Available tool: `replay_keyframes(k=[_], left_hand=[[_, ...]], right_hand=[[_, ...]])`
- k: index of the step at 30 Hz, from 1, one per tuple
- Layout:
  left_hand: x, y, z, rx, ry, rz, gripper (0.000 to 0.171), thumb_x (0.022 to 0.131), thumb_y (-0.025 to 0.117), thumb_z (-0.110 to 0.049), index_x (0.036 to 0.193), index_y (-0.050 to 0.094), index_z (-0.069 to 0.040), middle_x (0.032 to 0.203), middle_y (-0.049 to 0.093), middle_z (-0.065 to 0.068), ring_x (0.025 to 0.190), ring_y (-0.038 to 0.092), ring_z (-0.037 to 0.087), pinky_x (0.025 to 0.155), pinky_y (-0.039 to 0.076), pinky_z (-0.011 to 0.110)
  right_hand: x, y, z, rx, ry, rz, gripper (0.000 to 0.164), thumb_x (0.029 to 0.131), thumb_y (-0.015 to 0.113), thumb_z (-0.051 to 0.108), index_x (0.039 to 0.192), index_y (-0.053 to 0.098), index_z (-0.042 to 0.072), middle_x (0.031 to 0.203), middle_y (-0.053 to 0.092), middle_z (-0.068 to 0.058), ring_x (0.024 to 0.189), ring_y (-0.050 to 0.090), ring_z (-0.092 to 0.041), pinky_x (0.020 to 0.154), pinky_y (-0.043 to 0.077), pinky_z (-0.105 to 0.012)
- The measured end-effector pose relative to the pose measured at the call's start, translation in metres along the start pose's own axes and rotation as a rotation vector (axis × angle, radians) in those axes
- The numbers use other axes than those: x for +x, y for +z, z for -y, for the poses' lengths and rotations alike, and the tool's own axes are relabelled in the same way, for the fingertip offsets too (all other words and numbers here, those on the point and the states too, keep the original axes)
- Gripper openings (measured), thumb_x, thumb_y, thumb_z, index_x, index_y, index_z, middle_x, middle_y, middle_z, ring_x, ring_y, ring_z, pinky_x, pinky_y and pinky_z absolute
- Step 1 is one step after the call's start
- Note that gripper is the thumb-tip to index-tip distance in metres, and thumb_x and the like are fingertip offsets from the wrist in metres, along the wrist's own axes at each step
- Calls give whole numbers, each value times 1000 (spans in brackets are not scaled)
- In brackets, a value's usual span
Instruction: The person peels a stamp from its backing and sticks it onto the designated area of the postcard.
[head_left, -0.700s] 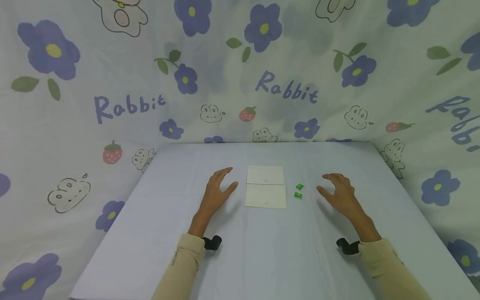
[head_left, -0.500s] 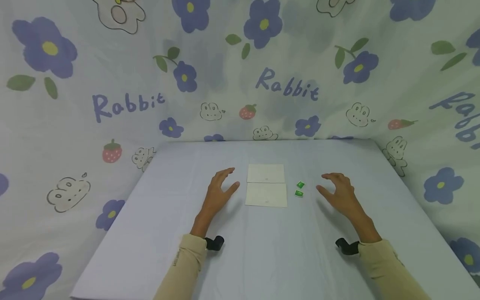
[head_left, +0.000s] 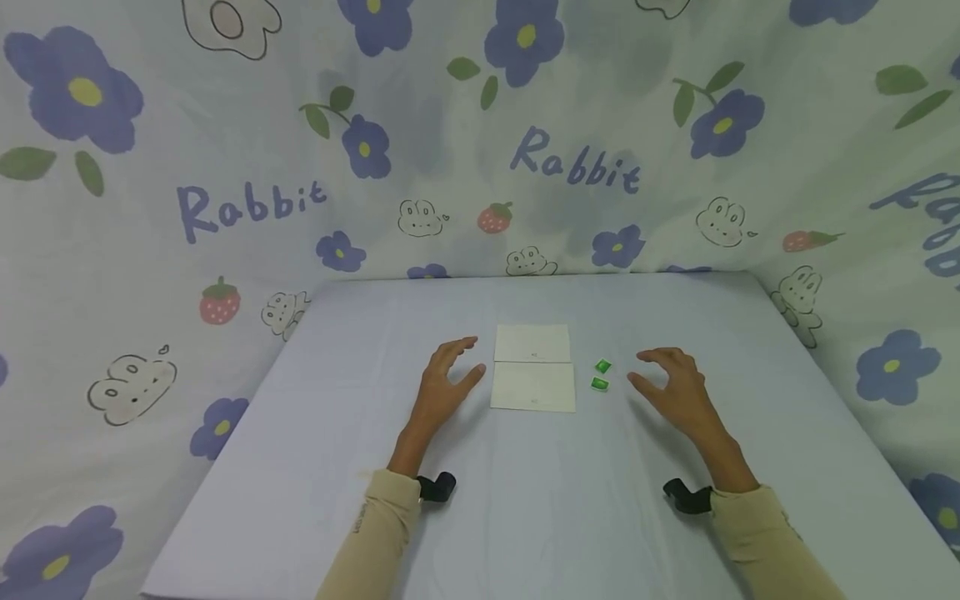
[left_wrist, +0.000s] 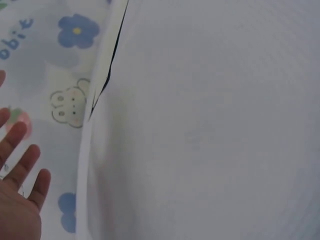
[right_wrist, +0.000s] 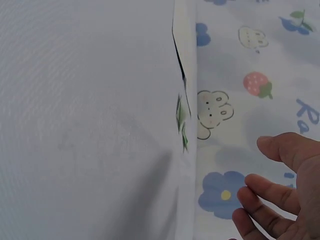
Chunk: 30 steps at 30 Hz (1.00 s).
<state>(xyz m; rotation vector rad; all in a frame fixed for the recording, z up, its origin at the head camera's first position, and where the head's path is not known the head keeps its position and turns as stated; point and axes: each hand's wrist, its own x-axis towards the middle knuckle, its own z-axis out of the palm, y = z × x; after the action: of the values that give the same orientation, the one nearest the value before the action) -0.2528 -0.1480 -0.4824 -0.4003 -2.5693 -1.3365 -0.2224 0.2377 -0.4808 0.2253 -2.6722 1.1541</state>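
In the head view a cream rectangle of paper or card (head_left: 532,387) lies flat mid-table, with a dark line across its middle dividing it into two panels. Just right of it lie two small green squares with pale edges, the far square (head_left: 603,366) and the near square (head_left: 599,384). My left hand (head_left: 442,390) is held left of the card, fingers spread and nothing in them. On the other side, my right hand (head_left: 675,390) hovers right of the green squares, thumb and fingers apart and holding nothing. The right wrist view catches the green squares (right_wrist: 181,115) edge-on, slightly raised.
A white cloth covers the table (head_left: 480,517). Behind and at both sides hangs a curtain (head_left: 442,167) printed with flowers, rabbits and strawberries. Each wrist wears a black camera mount, such as the left mount (head_left: 438,487).
My left hand has shifted slightly right, toward the card, and my right hand slightly left. The head view has tilted a little. The card and green squares stay where they lie.
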Motion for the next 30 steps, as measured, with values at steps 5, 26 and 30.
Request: replay_keyframes(k=[5,26,30], left_hand=[[0,5,3,-15,-1,-12,51,96,68,-36,143,55,-22,138,52,-5,127,47,19,106,39,49],[3,18,8,-139,37,-63,51,95,69,-39,141,57,-21,133,56,-2,119,53,24,100,43,47],[1,20,8,-162,41,-72,51,95,70,-38,142,57,-21,132,56,-1,118,53,26,99,43,49]], right_hand=[[2,3,3,15,-4,-1,44,95,71,30,126,63,0,134,51,-22,129,37,-45,98,29,-71],[0,15,-1,61,3,-62,40,93,74,23,124,65,0,128,55,-19,125,43,-41,97,38,-63],[-2,15,-2,68,23,-68,40,93,74,24,124,66,1,127,54,-19,124,44,-40,96,38,-63]])
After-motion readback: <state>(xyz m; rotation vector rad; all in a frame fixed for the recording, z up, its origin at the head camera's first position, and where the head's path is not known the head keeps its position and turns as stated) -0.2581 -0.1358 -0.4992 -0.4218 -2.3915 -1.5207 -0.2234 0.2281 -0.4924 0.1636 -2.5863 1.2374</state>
